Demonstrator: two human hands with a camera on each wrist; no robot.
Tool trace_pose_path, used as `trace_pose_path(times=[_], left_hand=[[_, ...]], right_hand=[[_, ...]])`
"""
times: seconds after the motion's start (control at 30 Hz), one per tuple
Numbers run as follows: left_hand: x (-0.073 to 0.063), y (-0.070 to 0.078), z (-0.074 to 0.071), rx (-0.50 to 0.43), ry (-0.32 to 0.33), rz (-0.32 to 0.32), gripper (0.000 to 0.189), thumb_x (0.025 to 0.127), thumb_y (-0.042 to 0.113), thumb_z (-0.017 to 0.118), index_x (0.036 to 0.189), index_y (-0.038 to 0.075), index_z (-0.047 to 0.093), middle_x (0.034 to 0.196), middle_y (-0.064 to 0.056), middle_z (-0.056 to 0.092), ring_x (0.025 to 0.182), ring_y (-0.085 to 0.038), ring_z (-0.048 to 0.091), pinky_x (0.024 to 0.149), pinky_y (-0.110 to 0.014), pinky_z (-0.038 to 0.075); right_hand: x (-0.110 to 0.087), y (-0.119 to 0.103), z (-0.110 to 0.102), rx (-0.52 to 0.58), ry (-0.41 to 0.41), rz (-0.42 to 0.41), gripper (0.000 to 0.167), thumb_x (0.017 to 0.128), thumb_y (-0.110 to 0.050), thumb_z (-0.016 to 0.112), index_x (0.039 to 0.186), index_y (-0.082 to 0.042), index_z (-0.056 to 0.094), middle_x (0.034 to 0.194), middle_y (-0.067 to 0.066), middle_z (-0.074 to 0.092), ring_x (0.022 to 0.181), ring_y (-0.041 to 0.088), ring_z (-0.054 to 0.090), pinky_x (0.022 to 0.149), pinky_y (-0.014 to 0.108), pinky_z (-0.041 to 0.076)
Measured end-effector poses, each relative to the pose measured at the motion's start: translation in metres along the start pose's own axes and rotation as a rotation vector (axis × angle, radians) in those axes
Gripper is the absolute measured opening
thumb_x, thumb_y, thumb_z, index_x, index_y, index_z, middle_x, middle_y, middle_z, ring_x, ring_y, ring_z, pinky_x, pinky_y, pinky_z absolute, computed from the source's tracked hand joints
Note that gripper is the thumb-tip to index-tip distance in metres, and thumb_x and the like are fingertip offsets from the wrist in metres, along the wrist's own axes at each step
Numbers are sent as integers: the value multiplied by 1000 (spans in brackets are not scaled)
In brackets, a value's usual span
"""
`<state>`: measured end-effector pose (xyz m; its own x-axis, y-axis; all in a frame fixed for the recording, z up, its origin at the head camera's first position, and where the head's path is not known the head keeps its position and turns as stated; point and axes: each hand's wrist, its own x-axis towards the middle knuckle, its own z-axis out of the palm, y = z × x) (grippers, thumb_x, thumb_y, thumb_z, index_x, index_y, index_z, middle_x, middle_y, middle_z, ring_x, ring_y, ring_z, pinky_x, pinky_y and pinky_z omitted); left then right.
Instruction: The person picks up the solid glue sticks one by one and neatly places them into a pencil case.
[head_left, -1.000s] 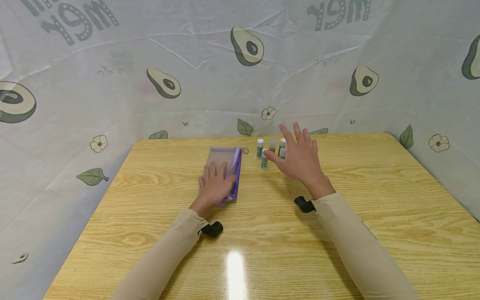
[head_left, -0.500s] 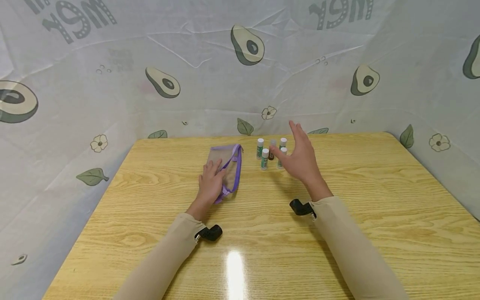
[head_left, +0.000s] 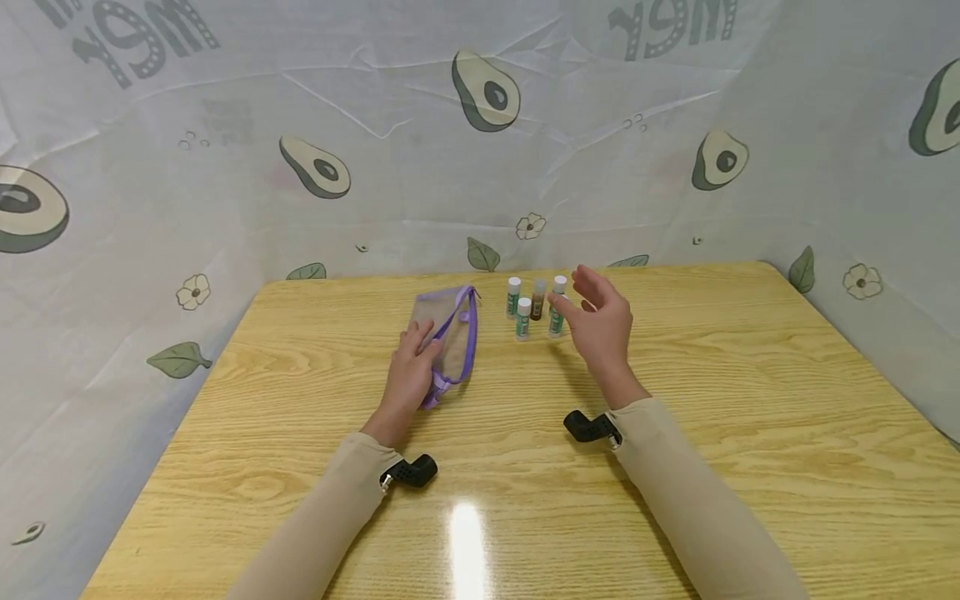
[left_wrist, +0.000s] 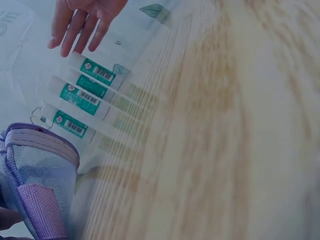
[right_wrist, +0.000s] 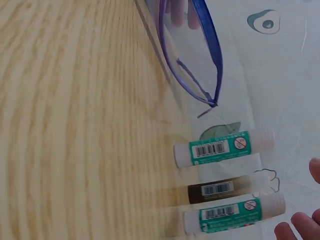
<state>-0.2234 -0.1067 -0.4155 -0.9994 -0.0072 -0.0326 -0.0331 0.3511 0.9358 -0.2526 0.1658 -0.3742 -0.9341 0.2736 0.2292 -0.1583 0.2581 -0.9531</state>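
My left hand (head_left: 408, 367) holds the near left side of a beige mesh pouch (head_left: 452, 354) with purple trim, its thumb at the rim. The pouch's mouth gapes toward the right, as the left wrist view of the pouch (left_wrist: 50, 150) also shows. Several upright glue sticks (head_left: 523, 321) with white caps and green labels stand right of it. Among them is a slimmer brown tube (head_left: 537, 302) with a clear top. My right hand (head_left: 603, 329) hovers just right of the glue sticks, fingers loosely bent, nothing in its grasp; its thumb partly covers a rear stick.
The pale wood table (head_left: 675, 467) ends at the back against a white curtain (head_left: 405, 192) printed with avocados, leaves and flowers. A black wrist camera (head_left: 412, 471) juts from the left sleeve, another camera (head_left: 588, 427) from the right.
My left hand has gone from lying flat on the pouch to its left side, and the pouch's mouth has opened wider. My right hand has come lower, its fingers less spread.
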Motion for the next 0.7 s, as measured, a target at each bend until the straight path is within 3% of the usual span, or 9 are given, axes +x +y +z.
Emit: trace_pose_path(times=[0.37, 0.7], left_hand=[[-1, -5, -2, -47, 19, 10, 54, 112, 26, 45, 165, 13, 41, 179, -9, 17, 169, -33, 3, 136, -57, -3], [-2, -3, -1, -63, 37, -24, 50, 113, 27, 44, 162, 15, 46, 179, -1, 22, 169, -28, 6, 137, -54, 5]], right_hand=[[-5, 10, 7, 33, 82, 62, 46, 96, -17, 80, 140, -6, 69, 137, 12, 74, 127, 26, 71, 103, 31, 60], [-8, 17, 8, -20, 81, 102, 41, 97, -21, 79, 136, -9, 72, 134, 12, 75, 123, 25, 71, 92, 22, 58]])
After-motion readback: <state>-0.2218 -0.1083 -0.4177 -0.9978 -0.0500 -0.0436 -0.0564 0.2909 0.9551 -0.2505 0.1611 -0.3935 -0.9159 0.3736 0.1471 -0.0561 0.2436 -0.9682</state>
